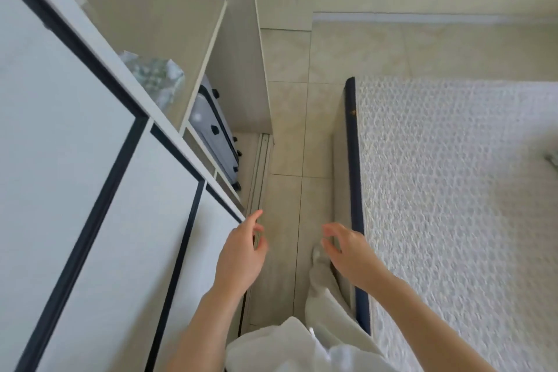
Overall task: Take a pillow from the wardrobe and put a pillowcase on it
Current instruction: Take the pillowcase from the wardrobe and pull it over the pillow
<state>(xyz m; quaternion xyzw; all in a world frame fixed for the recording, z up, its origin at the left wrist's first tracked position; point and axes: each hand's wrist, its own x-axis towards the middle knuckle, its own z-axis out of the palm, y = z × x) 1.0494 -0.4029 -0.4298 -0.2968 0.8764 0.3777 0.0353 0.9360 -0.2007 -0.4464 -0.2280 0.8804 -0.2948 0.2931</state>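
So looking straight down the narrow aisle here, biggest thing is the mattress (pixel 453 190) filling the right side, bare, with a white quilted bumpy weave on top and a dark navy edge band running lengthwise away from the camera. Opposite it on the left is the wardrobe (pixel 75 160), white sliding door panels framed in thin dark strips, its long side parallel to the mattress. Past the doors one section stands open, pale wood-look boards inside. On the shelf (pixel 199 69) in that open part sits a soft bundle in clear crinkly plastic (pixel 157 78), greenish-white pattern showing through; could be the pillow but honestly I can't tell from this blur, and I can't tell which way it points either. Below the shelf a grey hard-shell suitcase (pixel 211 133) stands on edge, black wheels facing out toward the aisle. Glossy beige floor tiles (pixel 290 130) run between the two. Person is in loose white clothing (pixel 317 326) at the bottom. Left hand (pixel 241 254) is just beside the door edge, fingers loosely spread, holding nothing. Right hand (pixel 347 251) hovers by the mattress corner, fingers curled but apart, also empty.
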